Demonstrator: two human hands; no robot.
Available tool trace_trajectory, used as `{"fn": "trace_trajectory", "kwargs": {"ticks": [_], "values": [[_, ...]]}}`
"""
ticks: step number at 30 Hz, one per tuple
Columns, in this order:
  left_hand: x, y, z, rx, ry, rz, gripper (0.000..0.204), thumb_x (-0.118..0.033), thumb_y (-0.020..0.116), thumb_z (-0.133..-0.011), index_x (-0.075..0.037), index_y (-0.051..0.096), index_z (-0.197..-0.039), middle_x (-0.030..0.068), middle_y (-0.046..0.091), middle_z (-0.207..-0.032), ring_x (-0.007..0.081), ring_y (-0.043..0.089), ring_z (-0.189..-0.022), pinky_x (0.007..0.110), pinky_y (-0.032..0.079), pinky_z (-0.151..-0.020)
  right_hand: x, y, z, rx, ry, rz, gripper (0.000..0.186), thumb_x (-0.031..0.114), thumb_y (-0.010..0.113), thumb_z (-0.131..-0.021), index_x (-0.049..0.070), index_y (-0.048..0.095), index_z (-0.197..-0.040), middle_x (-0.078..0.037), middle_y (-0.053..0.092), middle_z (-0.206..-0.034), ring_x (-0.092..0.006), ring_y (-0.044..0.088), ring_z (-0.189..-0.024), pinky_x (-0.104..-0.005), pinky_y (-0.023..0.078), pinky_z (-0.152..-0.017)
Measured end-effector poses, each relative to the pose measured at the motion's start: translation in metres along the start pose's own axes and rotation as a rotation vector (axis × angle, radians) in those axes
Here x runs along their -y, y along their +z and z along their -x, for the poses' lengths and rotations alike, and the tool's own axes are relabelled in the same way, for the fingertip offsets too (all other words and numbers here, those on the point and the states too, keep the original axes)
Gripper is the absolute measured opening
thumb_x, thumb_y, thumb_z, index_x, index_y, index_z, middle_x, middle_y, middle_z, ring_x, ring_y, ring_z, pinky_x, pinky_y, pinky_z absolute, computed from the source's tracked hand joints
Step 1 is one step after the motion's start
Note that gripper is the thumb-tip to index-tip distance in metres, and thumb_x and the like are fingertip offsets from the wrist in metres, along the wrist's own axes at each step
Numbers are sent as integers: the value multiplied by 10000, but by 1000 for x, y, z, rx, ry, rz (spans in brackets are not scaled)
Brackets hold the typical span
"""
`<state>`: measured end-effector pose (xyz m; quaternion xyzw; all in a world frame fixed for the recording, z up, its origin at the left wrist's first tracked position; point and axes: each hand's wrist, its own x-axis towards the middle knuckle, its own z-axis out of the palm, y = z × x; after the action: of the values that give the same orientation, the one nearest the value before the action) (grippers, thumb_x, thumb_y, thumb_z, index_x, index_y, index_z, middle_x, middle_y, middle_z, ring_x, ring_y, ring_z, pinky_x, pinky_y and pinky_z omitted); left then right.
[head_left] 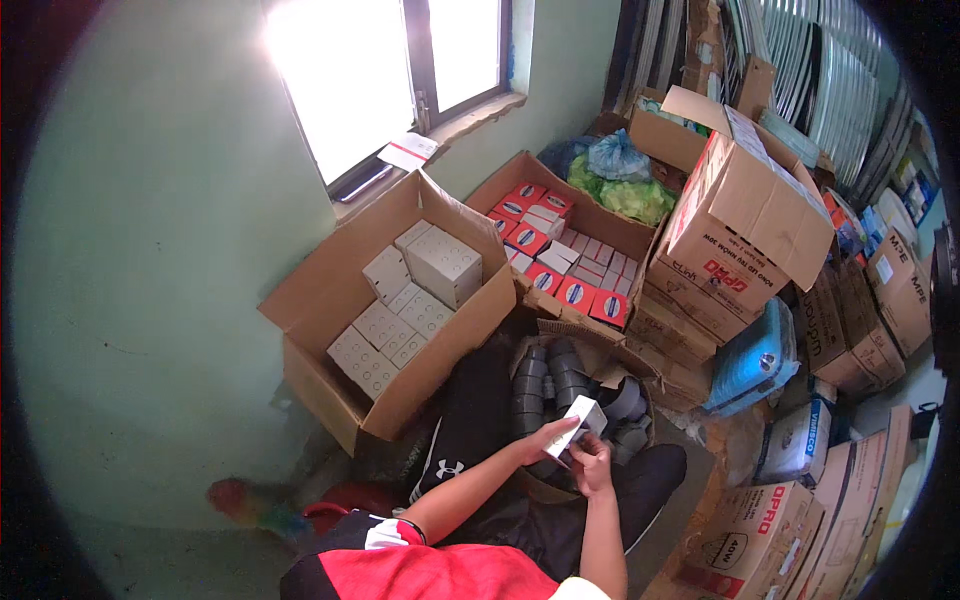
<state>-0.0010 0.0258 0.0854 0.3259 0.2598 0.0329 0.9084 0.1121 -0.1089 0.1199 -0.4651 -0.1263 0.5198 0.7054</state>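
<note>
A small white box [587, 412] is held over my lap, above an open carton [540, 490] of grey plastic pipe fittings [567, 372]. My left hand [546, 441] grips the box along its left side. Bent fingers of my right hand [590, 464] close on its lower right end; whether they also pinch something small cannot be made out. To the left, a large open carton [310, 338] holds stacked white boxes with round marks [380, 330].
Behind the fittings, another open carton [640, 238] contains red-and-white packs [575, 292]. Stacked cartons [715, 265] and a blue wrapped pack [752, 358] stand on the right. More cartons [760, 540] line the right side. A window [345, 90] is in the left wall.
</note>
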Motion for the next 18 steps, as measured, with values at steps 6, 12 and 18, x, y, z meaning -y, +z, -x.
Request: {"fn": "trace_trajectory", "kwargs": {"ticks": [6,12,18], "values": [[-4,3,5,65,-40,3,592,-587,669,-1035,-76,692,-1333,-14,734,-1063,120,680,-876,296,541,-743,1,-1,3,2,-6,7,305,-55,687,-962,11,681,-1259,-102,724,-1226,-241,715,-1123,-416,572,-1001],[-6,4,-1,11,11,-315,541,-584,659,-1041,-91,728,-1255,-49,693,-894,93,625,-704,270,482,-613,-4,-1,0,-134,1,-150,324,-44,654,-957,14,686,-1274,-91,725,-1216,-241,714,-1135,-415,568,-1016],[1,-4,-3,9,79,-160,532,-527,626,-1062,-73,709,-1328,-1,762,-1037,99,709,-823,253,545,-694,12,-18,-2,57,63,135,191,-57,761,-893,7,763,-1072,-70,758,-1034,-196,745,-949,-353,610,-859]]}}
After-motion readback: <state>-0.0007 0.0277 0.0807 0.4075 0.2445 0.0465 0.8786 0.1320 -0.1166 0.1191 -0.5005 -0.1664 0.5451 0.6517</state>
